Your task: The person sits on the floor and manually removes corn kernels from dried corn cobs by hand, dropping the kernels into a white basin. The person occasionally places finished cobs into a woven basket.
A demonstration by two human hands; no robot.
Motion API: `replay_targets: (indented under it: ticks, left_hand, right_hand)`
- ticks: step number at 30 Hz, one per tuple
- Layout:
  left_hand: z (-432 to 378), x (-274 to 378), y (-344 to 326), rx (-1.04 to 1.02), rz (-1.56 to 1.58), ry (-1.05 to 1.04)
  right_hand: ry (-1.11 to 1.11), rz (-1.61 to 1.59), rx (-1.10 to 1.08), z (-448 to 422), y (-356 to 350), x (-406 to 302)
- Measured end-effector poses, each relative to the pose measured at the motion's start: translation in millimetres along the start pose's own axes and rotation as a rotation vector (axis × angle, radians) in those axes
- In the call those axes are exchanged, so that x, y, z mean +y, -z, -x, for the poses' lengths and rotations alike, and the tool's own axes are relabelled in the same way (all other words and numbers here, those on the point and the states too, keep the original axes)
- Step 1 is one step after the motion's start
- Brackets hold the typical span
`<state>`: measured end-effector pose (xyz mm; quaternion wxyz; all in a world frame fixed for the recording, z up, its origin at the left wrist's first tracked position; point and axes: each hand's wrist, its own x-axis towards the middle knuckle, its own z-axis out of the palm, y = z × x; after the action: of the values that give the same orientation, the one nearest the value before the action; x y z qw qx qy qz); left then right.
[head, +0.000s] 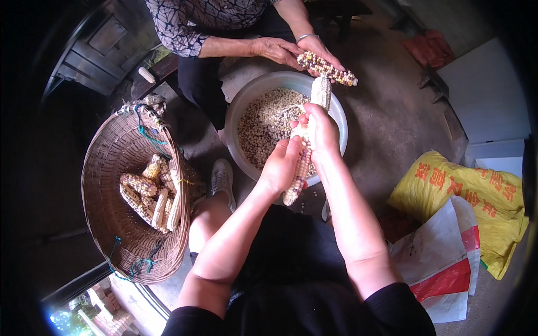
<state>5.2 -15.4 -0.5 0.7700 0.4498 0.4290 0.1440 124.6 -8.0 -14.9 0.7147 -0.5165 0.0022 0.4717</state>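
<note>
Over a wide plastic basin (235, 147) of loose corn kernels (265, 126), my left hand (282, 166) grips an ear of corn (301, 170) with purple and pale kernels. My right hand (323, 132) holds a mostly bare, whitish corncob (321, 93), its lower part pressed against the ear. Where the two meet is partly hidden by my fingers. Across the basin, another person's hands (313, 50) hold a multicoloured ear (325, 68) just beyond the cob's tip.
A woven basket (94, 185) at the left holds several ears and cobs (143, 185). One pale cob (146, 75) lies beyond it on a ledge. Yellow (466, 197) and white-and-red woven sacks (437, 252) lie at the right. My shoe (222, 180) is beside the basin.
</note>
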Motion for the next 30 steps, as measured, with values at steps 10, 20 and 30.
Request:
replay_targets:
  ticks: [10,20,30]
  left_hand:
    - [-7.2,10.7,22.8,-0.242,0.559,0.218]
    - [-3.2,0.0,4.6,-0.094,0.182,0.022]
    - [0.0,10.2,23.9,-0.564,0.718,0.191]
  right_hand:
    - [-0.014,0.105,-0.357,8.7,0.3,-6.2]
    - [-0.067,-0.055,-0.076,-5.5,6.0,3.5]
    - [-0.092,-0.24,-0.531,2.8,21.5,-25.6]
